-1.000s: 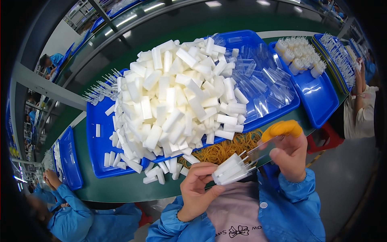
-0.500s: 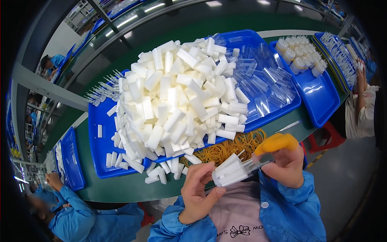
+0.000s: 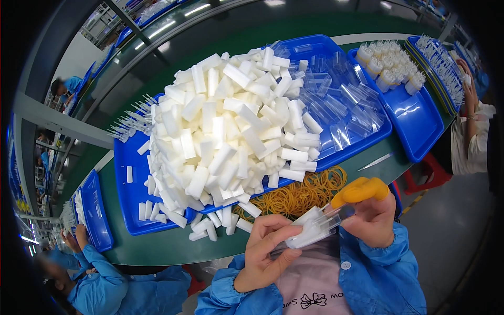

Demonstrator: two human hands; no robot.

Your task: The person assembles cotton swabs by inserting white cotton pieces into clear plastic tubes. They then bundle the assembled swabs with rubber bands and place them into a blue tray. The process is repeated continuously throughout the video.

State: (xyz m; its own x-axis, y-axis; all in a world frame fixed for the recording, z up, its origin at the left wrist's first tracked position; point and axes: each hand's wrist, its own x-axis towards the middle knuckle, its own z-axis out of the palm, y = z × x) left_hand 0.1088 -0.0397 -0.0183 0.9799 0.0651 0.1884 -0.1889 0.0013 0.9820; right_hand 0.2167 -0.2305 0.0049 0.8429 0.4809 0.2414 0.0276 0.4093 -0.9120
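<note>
My left hand (image 3: 266,253) is closed around white foam blocks (image 3: 305,234), its fingers and thumb pinching their near end. My right hand (image 3: 371,223), with yellow finger cots (image 3: 362,191) on some fingers, grips a clear plastic tube (image 3: 331,220). The tube's open end reaches over the far end of the foam; how deep the foam sits inside I cannot tell. Just beyond both hands lies a heap of tan rubber bands (image 3: 294,193). A big pile of white foam blocks (image 3: 220,131) rises in front, with several loose blocks (image 3: 211,223) at its near edge.
The pile fills much of a blue tray (image 3: 126,205), beside clear tubes (image 3: 338,102). Tweezers (image 3: 375,161) lie at right. Another blue tray (image 3: 417,126) holds white-and-clear bundles (image 3: 388,68). Co-workers' arms show at left (image 3: 107,262) and right (image 3: 470,128).
My left hand has shifted slightly right with the foam blocks. The foam and the tube are closer together, with less tube showing between my hands.
</note>
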